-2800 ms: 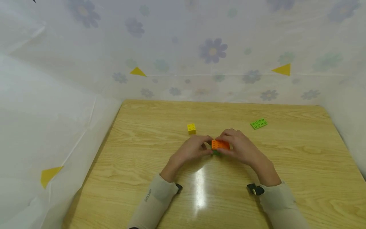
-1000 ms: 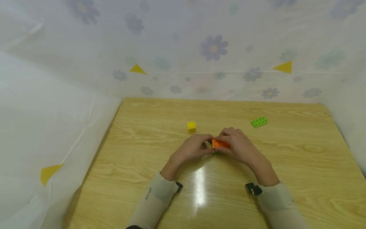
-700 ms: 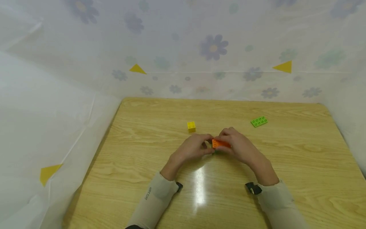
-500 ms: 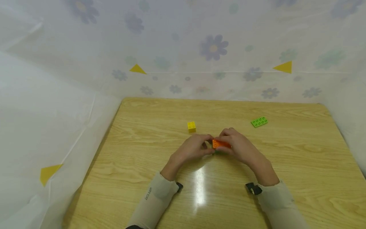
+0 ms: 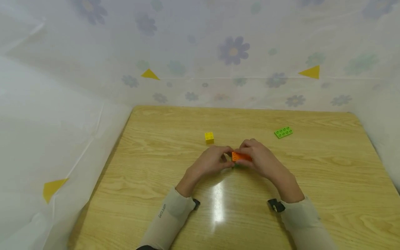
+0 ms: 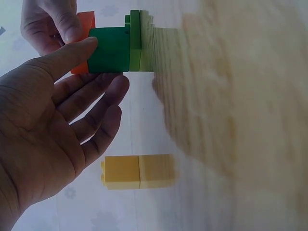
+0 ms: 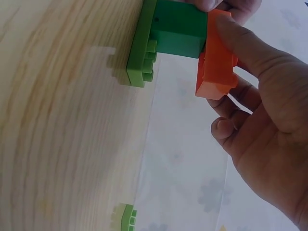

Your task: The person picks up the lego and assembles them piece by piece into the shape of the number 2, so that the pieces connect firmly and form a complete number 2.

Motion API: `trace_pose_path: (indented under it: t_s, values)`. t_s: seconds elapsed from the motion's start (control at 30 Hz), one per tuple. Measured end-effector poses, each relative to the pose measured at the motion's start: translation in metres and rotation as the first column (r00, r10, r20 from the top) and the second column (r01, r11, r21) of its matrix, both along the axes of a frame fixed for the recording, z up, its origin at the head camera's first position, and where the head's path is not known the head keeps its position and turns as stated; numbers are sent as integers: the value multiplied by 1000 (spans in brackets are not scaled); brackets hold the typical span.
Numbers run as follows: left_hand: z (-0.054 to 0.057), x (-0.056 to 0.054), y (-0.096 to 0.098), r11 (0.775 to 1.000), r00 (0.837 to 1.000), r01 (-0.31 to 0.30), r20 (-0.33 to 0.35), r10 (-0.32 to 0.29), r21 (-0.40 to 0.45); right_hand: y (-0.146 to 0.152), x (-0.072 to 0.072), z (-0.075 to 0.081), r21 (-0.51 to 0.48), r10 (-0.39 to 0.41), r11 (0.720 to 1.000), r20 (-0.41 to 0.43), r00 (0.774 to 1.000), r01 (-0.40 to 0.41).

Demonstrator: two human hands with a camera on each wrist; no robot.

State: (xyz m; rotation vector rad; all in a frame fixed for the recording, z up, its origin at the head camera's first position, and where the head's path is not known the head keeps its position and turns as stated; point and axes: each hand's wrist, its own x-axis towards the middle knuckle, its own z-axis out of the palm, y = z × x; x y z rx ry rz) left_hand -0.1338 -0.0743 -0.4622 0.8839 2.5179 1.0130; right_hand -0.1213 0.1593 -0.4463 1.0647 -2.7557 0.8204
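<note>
A small stack stands on the table: a light green studded plate [image 7: 139,53] at the bottom, a dark green brick [image 6: 109,50] on it, and an orange brick [image 5: 240,157] on top. In the right wrist view the orange brick juts out past the dark green one, over the plate. My right hand [image 5: 264,163] pinches the orange brick between thumb and fingers. With my left hand [image 5: 208,161] I hold the dark green brick from the other side, the thumb lying near its seam with the orange brick. In the head view the hands hide most of the lower stack.
Behind my left hand sits a yellow brick [image 5: 209,138]. A second light green plate [image 5: 283,132] lies farther back to the right. The wooden table [image 5: 150,166] meets white flower-patterned sheeting [image 5: 193,62] at its back and sides.
Compared with the earliest frame, my right hand and the orange brick sit slightly closer over the dark green brick, less of which shows. In the last second the hands have barely moved.
</note>
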Motion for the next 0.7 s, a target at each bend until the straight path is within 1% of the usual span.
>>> trace_pose_path:
  t_s: [0.2,0.4,0.7]
  values:
    - [0,0,1,1000,1000,-3,-5,3,4,-1,0,0,-11,-11,1000,4,1000,11]
    - [3,1,1,1000,1000,-11,-1,11,8,-2,-1,-1,-6,-22,1000,8,1000,22]
    - [5,2,4,1000,1000,-7,-1,7,-27,3,-1,2,21,-24,999,18,1000,24]
